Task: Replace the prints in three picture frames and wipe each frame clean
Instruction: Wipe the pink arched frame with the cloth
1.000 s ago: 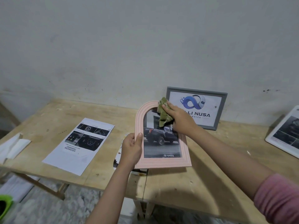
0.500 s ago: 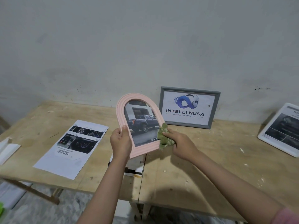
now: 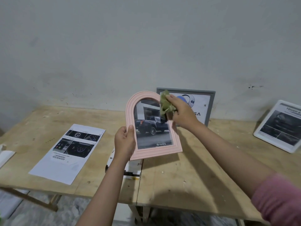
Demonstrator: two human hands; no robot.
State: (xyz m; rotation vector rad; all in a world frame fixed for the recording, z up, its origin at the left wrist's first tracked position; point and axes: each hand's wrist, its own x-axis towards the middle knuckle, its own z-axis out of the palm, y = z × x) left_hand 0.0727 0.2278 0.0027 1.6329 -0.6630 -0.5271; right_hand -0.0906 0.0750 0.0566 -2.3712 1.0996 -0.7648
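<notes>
My left hand [image 3: 125, 142] grips the lower left edge of a pink arched frame [image 3: 156, 152], held upright above the table. Its print shows a dark pickup truck. My right hand [image 3: 182, 114] presses a crumpled green cloth [image 3: 166, 104] against the frame's upper right side. Behind it a grey rectangular frame [image 3: 211, 105] with a blue logo print leans on the wall, partly hidden by my right hand. A white frame [image 3: 276, 128] with a dark car print leans at the far right.
A loose printed sheet [image 3: 68, 154] lies on the wooden table [image 3: 187, 176] at the left. White and black pieces [image 3: 132, 170] lie under the pink frame near the table's seam. Folded white paper [image 3: 4, 156] sits at the left edge.
My right hand has carried the cloth from the frame's lower right edge up to its upper right side. The pink frame has turned more squarely toward me.
</notes>
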